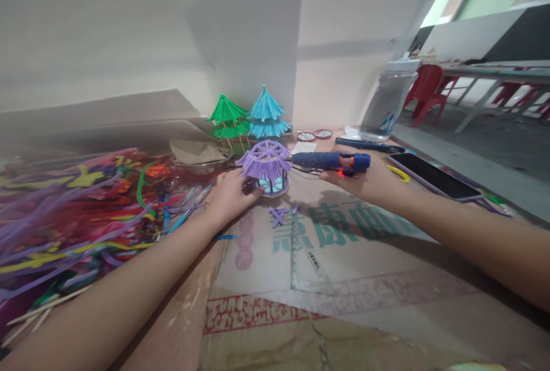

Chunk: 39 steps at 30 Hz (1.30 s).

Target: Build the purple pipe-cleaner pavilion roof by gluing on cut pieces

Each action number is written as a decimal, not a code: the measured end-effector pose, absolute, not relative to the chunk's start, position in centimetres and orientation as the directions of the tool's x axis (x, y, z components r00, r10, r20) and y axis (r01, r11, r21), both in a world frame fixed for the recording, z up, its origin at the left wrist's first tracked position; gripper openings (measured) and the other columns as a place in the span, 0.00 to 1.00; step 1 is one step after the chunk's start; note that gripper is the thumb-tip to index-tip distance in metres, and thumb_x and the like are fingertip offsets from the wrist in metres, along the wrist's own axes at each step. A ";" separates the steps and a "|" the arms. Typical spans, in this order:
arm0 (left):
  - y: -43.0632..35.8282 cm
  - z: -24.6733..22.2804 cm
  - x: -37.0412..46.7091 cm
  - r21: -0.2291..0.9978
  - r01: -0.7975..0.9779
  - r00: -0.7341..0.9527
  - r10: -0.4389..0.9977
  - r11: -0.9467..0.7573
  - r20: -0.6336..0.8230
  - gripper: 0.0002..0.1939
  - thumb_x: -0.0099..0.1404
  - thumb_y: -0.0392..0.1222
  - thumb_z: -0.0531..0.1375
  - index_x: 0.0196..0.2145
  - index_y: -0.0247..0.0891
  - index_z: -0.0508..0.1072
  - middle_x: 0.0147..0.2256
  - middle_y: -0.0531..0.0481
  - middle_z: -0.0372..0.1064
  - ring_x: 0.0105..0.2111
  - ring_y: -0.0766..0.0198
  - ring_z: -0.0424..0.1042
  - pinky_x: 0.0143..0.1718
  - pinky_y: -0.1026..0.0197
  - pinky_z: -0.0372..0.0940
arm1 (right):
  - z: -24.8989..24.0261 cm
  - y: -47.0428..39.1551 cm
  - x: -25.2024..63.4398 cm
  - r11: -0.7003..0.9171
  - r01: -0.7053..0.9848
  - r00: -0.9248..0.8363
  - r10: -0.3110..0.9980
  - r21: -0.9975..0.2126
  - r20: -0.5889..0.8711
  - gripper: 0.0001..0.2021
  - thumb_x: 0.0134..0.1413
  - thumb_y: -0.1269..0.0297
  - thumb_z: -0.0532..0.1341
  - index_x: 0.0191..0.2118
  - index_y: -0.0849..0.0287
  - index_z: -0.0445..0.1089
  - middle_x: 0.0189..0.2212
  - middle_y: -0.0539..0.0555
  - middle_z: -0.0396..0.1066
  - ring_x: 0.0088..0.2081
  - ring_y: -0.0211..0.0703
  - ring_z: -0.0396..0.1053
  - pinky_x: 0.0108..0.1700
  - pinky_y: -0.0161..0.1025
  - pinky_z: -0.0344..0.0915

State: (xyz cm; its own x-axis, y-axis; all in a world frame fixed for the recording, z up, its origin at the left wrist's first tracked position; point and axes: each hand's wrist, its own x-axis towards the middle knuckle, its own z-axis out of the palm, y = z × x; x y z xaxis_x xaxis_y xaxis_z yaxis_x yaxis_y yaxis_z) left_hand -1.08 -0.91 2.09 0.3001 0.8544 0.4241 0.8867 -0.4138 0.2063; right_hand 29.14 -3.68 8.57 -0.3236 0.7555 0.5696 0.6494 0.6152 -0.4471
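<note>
My right hand (365, 179) grips a blue hot glue gun (318, 160) with a red light glowing under its body. The gun's nozzle points left and meets the roof edge of a small purple pavilion model (267, 165), though I cannot tell whether they touch. Fingers of my left hand (232, 193) are closed around the model's left side and base. Its roof is an open ring of spokes with a purple fringe below. Several short purple pieces (280, 215) lie on the sheet just in front of it.
Green (227, 116) and blue (267, 113) pavilion models stand behind. Colourful pipe cleaners (77, 210) heap up at left. A triangular ruler (301, 268) lies in front. To the right are a phone (433, 175), a dark blue cutter (369, 145) and a clear plastic bottle (389, 102).
</note>
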 end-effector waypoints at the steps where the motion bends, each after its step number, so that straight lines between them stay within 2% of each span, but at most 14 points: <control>1: -0.9 2.1 -1.2 0.197 0.886 0.308 0.851 -0.419 0.425 0.14 0.66 0.51 0.61 0.43 0.41 0.77 0.47 0.42 0.75 0.51 0.44 0.71 0.52 0.46 0.60 | 8.7 -3.8 29.1 0.623 0.650 -0.337 0.750 -0.435 0.569 0.21 0.55 0.41 0.64 0.29 0.54 0.66 0.24 0.51 0.67 0.27 0.43 0.64 0.30 0.41 0.60; 4: -1.0 2.2 -1.3 0.178 0.887 0.323 0.849 -0.425 0.418 0.14 0.67 0.52 0.60 0.42 0.40 0.77 0.46 0.42 0.75 0.51 0.45 0.71 0.52 0.46 0.58 | 9.1 -4.3 29.1 0.630 0.665 -0.374 0.745 -0.401 0.552 0.18 0.54 0.45 0.65 0.30 0.55 0.68 0.25 0.51 0.68 0.27 0.43 0.64 0.30 0.40 0.59; 9: -1.2 2.4 -1.2 0.173 0.888 0.327 0.850 -0.426 0.414 0.16 0.68 0.53 0.59 0.44 0.39 0.76 0.48 0.40 0.74 0.52 0.44 0.70 0.54 0.45 0.56 | 9.7 -5.4 29.0 0.589 0.688 -0.406 0.797 -0.425 0.447 0.15 0.54 0.49 0.66 0.33 0.55 0.69 0.25 0.49 0.69 0.26 0.41 0.65 0.30 0.38 0.58; 17: -1.0 2.3 -1.4 0.140 0.896 0.332 0.845 -0.422 0.420 0.15 0.68 0.53 0.59 0.43 0.39 0.76 0.48 0.40 0.74 0.51 0.44 0.71 0.53 0.45 0.56 | 9.6 -5.5 29.3 0.676 0.663 -0.486 0.715 -0.321 0.502 0.16 0.58 0.49 0.65 0.31 0.55 0.67 0.26 0.51 0.69 0.29 0.43 0.66 0.32 0.38 0.58; 21: -1.0 2.2 -1.4 0.146 0.896 0.325 0.844 -0.419 0.426 0.15 0.68 0.52 0.59 0.43 0.39 0.76 0.49 0.40 0.74 0.51 0.44 0.71 0.54 0.45 0.57 | 9.5 -5.4 29.3 0.676 0.666 -0.490 0.715 -0.315 0.499 0.15 0.58 0.49 0.65 0.32 0.55 0.68 0.28 0.52 0.71 0.30 0.43 0.66 0.33 0.39 0.58; 28: -1.0 2.1 -1.6 0.165 0.866 0.356 0.815 -0.471 0.458 0.18 0.68 0.52 0.58 0.51 0.41 0.74 0.51 0.41 0.74 0.53 0.45 0.70 0.53 0.46 0.57 | 9.5 -5.6 29.2 0.672 0.663 -0.492 0.724 -0.331 0.484 0.12 0.58 0.52 0.66 0.34 0.55 0.69 0.29 0.52 0.74 0.30 0.43 0.69 0.33 0.38 0.59; 39: -1.2 2.4 -1.4 0.147 0.867 0.370 0.813 -0.476 0.449 0.15 0.68 0.50 0.58 0.47 0.41 0.75 0.50 0.41 0.74 0.52 0.45 0.70 0.54 0.46 0.57 | 9.6 -5.9 29.0 0.687 0.674 -0.502 0.695 -0.270 0.515 0.13 0.59 0.51 0.65 0.34 0.54 0.68 0.28 0.51 0.73 0.31 0.43 0.69 0.33 0.39 0.60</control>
State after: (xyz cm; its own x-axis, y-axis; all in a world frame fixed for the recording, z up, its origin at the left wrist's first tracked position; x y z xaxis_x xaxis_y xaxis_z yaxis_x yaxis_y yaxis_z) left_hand -1.42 -1.23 2.44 0.3699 0.8133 0.4492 0.8674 -0.4756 0.1467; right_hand 29.04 -5.87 9.59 -0.5019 0.6948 0.5152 0.6740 0.6874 -0.2704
